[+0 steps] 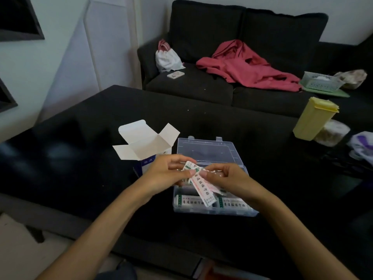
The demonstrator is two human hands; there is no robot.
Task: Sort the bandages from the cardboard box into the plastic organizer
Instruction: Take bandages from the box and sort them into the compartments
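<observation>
- Bandages (pixel 201 187), a small bunch of white wrapped strips with green and red print, are held above the open plastic organizer (pixel 214 213); more strips lie in its front compartments.
- Dark table (pixel 80 158) fills the middle of the view; open surface lies left of the boxes and in front of the organizer toward the near edge.
- Black sofa (pixel 201 83) stands just behind the table's far edge, with a red garment (pixel 242 65) and a white bag (pixel 167 57) on its seat.
- Yellow container (pixel 312 118) stands near the table's right side, well apart from the organizer.
- Cardboard box (pixel 145 142), flaps open, stands just beside the organizer's left wall.
- Left hand (pixel 163 174) pinches the bunch, thumb and fingers curled round it.
- Right hand (pixel 228 178) pinches one strip between thumb and forefinger.
</observation>
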